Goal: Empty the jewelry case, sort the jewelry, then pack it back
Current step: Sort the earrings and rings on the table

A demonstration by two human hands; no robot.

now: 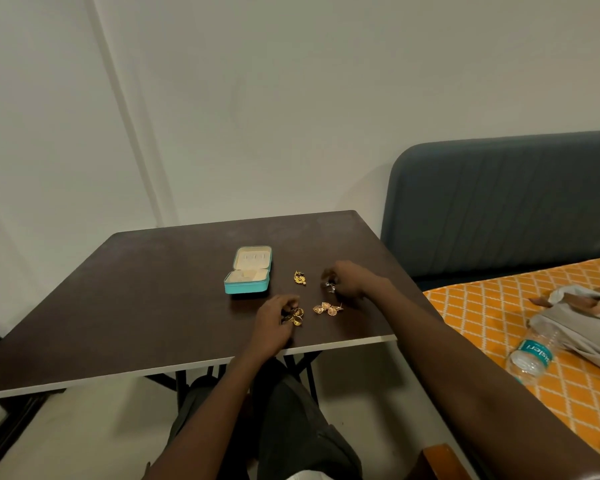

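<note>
One dark table [125, 306] is standing against a white wall, a bed [534, 341] lying beside it. One teal jewelry case [247, 276] is sitting open, four jewelry clusters lying nearby. The left hand [274, 325] is pinching gold rings [295, 317]; the right hand [347, 280] is gripping silver pieces [329, 286].

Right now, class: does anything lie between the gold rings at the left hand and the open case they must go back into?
Nothing visible does. The gold rings lie at the left hand; the table between them and the open case is bare. The other jewelry lies off to the right.
</note>
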